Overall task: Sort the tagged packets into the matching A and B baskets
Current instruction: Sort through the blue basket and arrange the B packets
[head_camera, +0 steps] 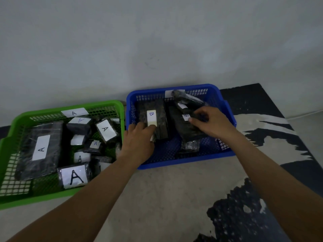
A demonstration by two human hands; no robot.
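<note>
Head view — one green basket (35, 201), one blue basket (183, 160)

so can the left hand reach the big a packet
Probably yes: the big A packet lies uncovered in the green basket, next to the blue basket where the left hand holds a B packet.

It is dim, and the picture looks grey and a little grainy. The light is soft, with only faint shadows. White tags (41, 147) stand out, but the dark packets (52, 133) are hard to make out. Near the edges the green basket (14, 126) looks bent and stretched.
</note>
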